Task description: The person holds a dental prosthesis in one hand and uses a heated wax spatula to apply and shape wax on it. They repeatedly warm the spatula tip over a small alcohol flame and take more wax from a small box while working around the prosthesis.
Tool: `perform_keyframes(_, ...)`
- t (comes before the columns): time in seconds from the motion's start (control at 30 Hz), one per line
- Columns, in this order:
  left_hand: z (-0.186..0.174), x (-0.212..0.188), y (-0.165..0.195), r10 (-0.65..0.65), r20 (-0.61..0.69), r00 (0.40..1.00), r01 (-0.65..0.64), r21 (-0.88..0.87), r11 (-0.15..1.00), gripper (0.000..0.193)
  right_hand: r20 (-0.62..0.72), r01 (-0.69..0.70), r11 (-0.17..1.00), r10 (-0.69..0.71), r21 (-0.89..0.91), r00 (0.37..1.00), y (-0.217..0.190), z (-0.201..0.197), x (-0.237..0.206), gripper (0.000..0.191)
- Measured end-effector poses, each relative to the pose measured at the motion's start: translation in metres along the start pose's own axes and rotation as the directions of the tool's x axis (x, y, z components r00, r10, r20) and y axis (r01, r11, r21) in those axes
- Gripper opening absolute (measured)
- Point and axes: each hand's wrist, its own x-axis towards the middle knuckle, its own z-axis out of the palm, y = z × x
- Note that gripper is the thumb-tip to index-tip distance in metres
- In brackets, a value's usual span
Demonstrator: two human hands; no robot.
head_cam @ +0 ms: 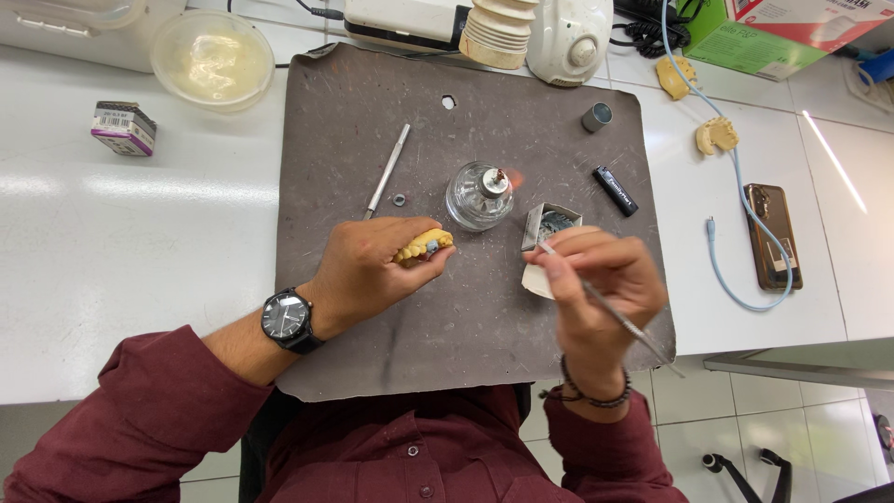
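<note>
Right hand (601, 279) pinches a metal tool (610, 312); left hand (372, 270) holds a dental cast (424, 246).

Single head cam, looking steeply down, close over dark mat (484, 317).

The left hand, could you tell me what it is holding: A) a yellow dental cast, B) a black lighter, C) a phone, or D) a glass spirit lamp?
A: the left hand is closed around a yellow dental cast over the grey mat, while the lighter, phone and spirit lamp lie apart from it.
</note>
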Motion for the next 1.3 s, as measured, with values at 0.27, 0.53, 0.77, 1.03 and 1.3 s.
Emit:
perform_keyframes(0.27,-0.004,0.003,0.000,-0.031,0.007,1.000,0.030,0.023,0.999,0.022,-0.128,0.193,0.958,-0.223,-0.214,0.966,-0.030,-0.091,0.047,0.019)
perform_keyframes(0.53,-0.006,0.008,-0.001,-0.044,0.003,0.999,0.044,0.001,0.999,0.020,-0.259,0.104,0.963,-0.170,-0.249,0.951,0.053,-0.125,0.111,0.017)
perform_keyframes(0.77,-0.009,0.009,-0.002,-0.044,-0.008,0.999,0.044,0.024,0.999,0.020,-0.262,0.159,0.954,-0.226,-0.254,0.938,0.124,-0.089,0.108,0.017)
perform_keyframes(1.03,-0.008,0.007,-0.006,-0.021,-0.005,1.000,0.021,0.042,0.999,0.023,-0.266,0.025,0.965,-0.096,-0.260,0.959,0.145,-0.079,0.093,0.018)
perform_keyframes(1.3,-0.008,0.007,-0.008,-0.013,-0.015,1.000,0.014,0.064,0.998,0.024,-0.172,-0.069,0.957,0.021,-0.281,0.985,0.141,-0.067,0.092,0.015)
